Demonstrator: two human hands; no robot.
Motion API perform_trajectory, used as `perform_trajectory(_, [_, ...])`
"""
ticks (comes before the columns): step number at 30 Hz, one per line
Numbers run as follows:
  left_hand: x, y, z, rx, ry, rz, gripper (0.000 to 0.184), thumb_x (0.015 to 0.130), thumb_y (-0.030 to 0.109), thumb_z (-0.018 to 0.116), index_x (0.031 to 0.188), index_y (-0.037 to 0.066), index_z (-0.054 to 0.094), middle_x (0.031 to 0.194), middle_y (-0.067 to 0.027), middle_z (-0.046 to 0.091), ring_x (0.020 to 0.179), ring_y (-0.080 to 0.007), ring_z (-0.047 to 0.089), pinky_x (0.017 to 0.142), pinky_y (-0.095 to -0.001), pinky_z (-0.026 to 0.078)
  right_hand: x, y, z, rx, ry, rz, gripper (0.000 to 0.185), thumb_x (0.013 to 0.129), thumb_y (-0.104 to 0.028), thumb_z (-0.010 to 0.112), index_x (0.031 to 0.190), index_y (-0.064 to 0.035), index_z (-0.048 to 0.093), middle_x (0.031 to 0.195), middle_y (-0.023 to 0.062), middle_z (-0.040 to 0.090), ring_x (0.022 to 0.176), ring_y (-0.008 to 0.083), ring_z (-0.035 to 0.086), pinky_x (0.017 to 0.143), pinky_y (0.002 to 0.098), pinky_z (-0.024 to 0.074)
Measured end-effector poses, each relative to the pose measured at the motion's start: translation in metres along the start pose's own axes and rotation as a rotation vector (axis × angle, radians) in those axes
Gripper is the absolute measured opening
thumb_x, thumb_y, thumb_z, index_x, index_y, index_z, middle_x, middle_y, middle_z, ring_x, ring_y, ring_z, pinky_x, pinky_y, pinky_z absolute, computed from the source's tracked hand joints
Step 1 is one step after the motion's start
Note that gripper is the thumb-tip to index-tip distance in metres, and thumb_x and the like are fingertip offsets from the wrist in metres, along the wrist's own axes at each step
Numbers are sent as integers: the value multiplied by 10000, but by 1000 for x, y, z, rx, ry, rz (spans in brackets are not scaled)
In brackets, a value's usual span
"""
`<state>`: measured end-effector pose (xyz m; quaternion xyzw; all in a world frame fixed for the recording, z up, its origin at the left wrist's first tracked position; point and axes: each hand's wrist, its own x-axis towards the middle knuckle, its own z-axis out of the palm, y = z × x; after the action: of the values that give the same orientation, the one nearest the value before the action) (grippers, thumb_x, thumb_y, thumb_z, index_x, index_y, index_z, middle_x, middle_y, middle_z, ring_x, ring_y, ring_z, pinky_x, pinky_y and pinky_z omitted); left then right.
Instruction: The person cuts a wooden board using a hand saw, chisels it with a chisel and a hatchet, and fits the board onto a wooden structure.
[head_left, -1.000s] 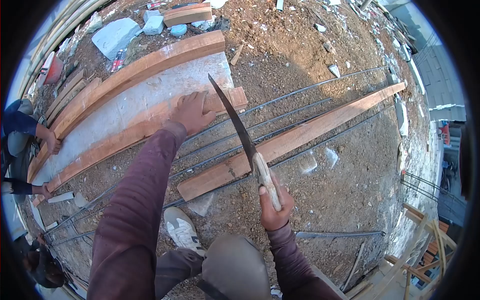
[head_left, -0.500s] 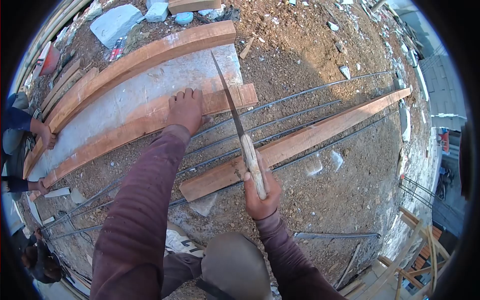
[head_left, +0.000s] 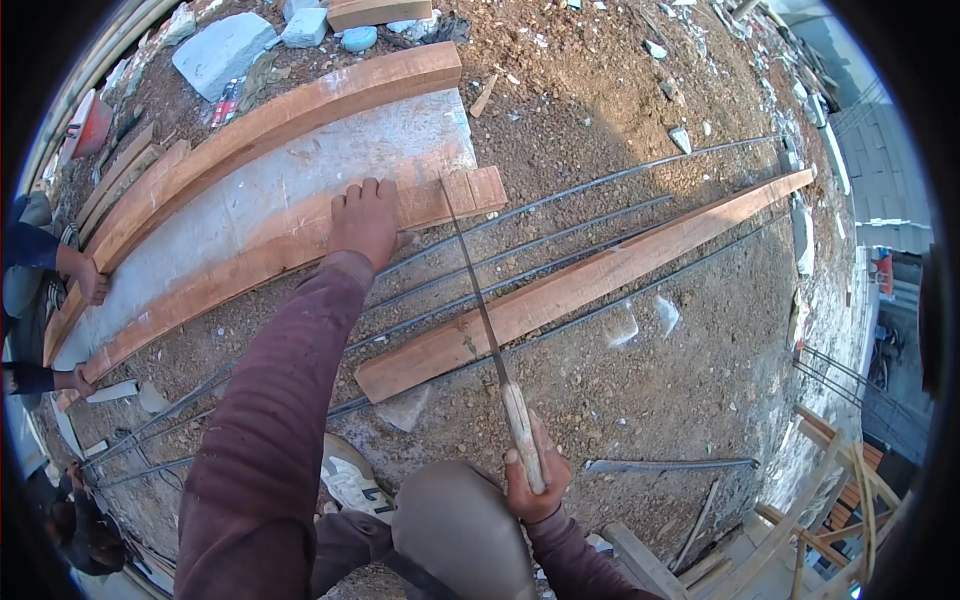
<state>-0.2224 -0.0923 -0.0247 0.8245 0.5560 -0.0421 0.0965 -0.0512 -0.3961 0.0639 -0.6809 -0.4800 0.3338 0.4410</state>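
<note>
My right hand (head_left: 537, 474) is closed around the pale, worn handle of a handsaw (head_left: 478, 290). Its long thin blade points away from me, and the tip end lies across the near wooden beam (head_left: 240, 252) close to its right end. On top of that beam my left hand (head_left: 364, 222) presses down, fingers curled over the far edge, left of the blade. A grey board (head_left: 300, 180) lies between this beam and a second, far beam (head_left: 300, 105). Whether my left fingers grip the wood underneath cannot be seen.
Another person's hands (head_left: 92, 282) hold the beams' left ends. A loose squared timber (head_left: 590, 282) and several metal rods (head_left: 570, 240) lie on the gravelly soil nearer me. White stone blocks (head_left: 225, 55) sit at the far left. Wooden framing (head_left: 820, 500) stands at lower right.
My right hand has drawn the saw back towards me and down, so its tip moved from over the grey board to the near beam. My left hand stays on the beam.
</note>
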Motion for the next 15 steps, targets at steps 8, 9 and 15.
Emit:
perform_trajectory(8, [-1,4,0,-1,-36,-2,721,733,447,856,1231,53,513,1227,-134,554,1193,-341,523,972,-476,406,14,18,16,-20,30,-83,478,932,-61,610,1380,89,534,1236,266,669,975,279,737,771,323,564])
perform_trajectory(9, [1,1,-1,-2,-19,-13,715,731,446,856,1224,58,514,1221,-132,554,1186,-340,525,967,-476,407,6,14,9,-22,14,-101,486,928,-49,604,1388,86,528,1239,262,669,982,270,737,784,319,562])
perform_trajectory(15, [-1,-1,1,6,22,23,743,722,470,853,1236,58,509,1206,-128,557,1175,-337,530,956,-480,411,77,17,46,102,-61,80,495,917,-35,607,1385,100,516,1262,246,664,1101,275,701,905,309,530])
